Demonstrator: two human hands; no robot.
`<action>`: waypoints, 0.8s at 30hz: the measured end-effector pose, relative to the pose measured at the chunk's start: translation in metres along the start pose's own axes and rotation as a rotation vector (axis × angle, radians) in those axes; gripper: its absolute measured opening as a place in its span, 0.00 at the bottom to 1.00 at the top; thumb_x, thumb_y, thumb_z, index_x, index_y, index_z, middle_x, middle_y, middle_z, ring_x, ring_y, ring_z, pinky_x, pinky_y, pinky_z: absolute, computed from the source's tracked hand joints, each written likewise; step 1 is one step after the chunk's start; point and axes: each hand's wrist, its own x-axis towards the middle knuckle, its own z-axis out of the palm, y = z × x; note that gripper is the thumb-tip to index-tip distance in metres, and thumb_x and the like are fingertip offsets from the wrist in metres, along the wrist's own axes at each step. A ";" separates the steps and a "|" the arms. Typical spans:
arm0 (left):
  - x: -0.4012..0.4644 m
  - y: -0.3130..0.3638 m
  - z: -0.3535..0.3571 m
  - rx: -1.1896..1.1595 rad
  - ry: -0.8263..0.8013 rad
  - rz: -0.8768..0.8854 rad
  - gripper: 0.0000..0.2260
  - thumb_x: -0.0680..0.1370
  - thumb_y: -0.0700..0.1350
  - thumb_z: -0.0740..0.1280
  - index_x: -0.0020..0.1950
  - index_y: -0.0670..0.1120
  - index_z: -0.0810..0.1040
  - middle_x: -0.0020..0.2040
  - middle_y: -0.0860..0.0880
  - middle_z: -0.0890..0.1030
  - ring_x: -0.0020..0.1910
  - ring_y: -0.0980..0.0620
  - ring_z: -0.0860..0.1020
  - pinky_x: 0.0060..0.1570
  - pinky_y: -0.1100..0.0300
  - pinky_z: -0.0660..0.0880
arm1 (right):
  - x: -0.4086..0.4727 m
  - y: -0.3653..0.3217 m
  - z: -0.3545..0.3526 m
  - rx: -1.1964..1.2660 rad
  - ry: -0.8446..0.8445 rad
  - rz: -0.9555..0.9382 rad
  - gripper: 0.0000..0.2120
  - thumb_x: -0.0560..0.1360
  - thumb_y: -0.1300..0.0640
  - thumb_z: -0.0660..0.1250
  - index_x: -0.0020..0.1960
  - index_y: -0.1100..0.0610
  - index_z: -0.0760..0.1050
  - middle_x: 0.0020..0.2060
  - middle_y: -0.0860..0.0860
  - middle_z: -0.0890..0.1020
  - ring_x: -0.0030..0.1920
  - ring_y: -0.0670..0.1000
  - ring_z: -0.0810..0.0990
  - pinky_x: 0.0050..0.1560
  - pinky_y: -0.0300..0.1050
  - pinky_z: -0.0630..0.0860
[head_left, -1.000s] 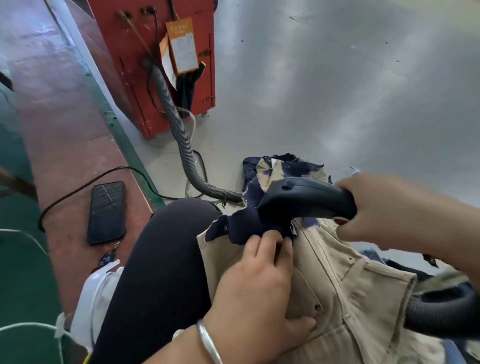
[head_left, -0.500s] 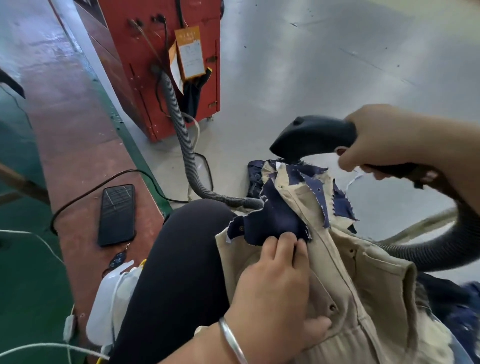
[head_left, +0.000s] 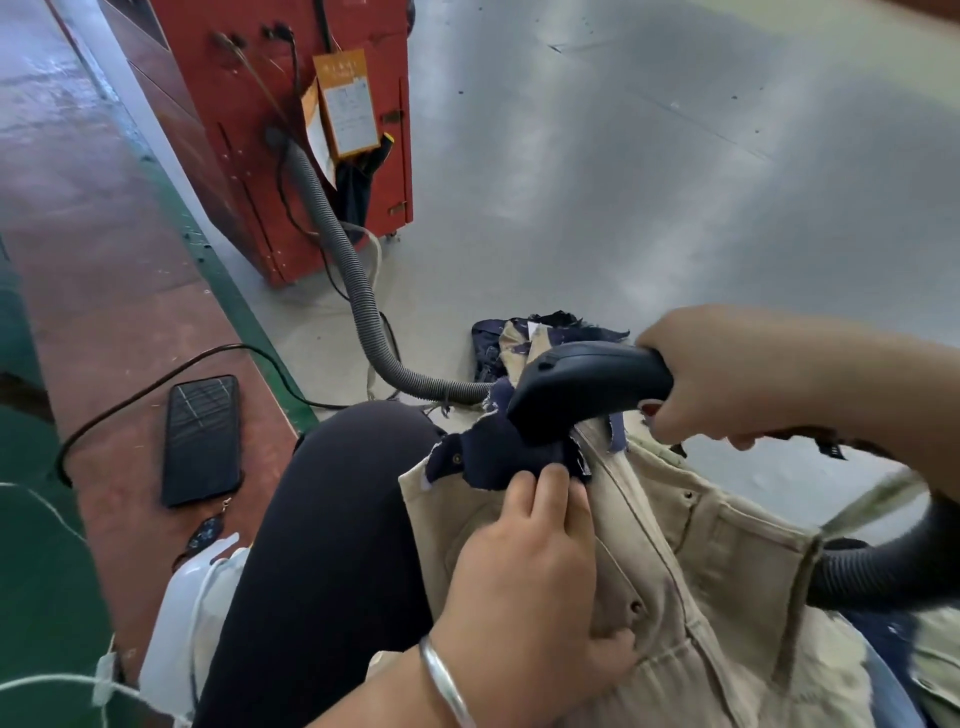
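Observation:
A beige garment (head_left: 691, 587) with navy lining pieces (head_left: 493, 457) lies over my lap. My left hand (head_left: 524, 587) rests on it, fingers pressing the navy flap against the beige cloth, a silver bangle on the wrist. My right hand (head_left: 727, 379) grips the handle of a black suction nozzle (head_left: 582, 389). The nozzle's head sits down on the navy flap just above my left fingertips. A grey ribbed hose (head_left: 883, 566) runs from the handle off to the lower right.
A red machine (head_left: 291, 130) stands on the grey floor, with a ribbed hose (head_left: 353, 280) curving from it toward my knee. A black phone (head_left: 202, 439) and cable lie on the red-brown ledge at left. White plastic (head_left: 182, 608) sits beside my black-clad leg (head_left: 322, 545).
My right hand lifted the nozzle off the garment half a second ago and has brought it back down onto the navy flap. My left hand has kept its place.

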 end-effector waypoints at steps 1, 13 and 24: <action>0.000 0.000 0.000 0.005 0.005 0.004 0.43 0.66 0.66 0.63 0.73 0.42 0.58 0.65 0.49 0.60 0.61 0.49 0.62 0.51 0.56 0.75 | 0.007 -0.005 -0.002 0.004 -0.003 0.000 0.07 0.67 0.62 0.70 0.42 0.55 0.76 0.22 0.51 0.79 0.18 0.48 0.76 0.20 0.35 0.70; -0.008 0.001 -0.009 0.038 -0.033 -0.075 0.41 0.59 0.70 0.66 0.62 0.44 0.78 0.55 0.51 0.78 0.49 0.53 0.78 0.36 0.66 0.78 | 0.035 -0.005 -0.044 0.083 0.220 0.013 0.07 0.67 0.64 0.72 0.44 0.60 0.76 0.21 0.56 0.80 0.19 0.54 0.79 0.23 0.47 0.78; 0.033 0.034 -0.003 0.190 -0.116 -0.090 0.37 0.78 0.58 0.61 0.75 0.34 0.50 0.72 0.31 0.55 0.66 0.39 0.61 0.48 0.52 0.73 | -0.048 0.048 -0.030 0.217 0.309 0.044 0.15 0.57 0.55 0.74 0.41 0.42 0.77 0.19 0.57 0.78 0.18 0.60 0.77 0.22 0.64 0.78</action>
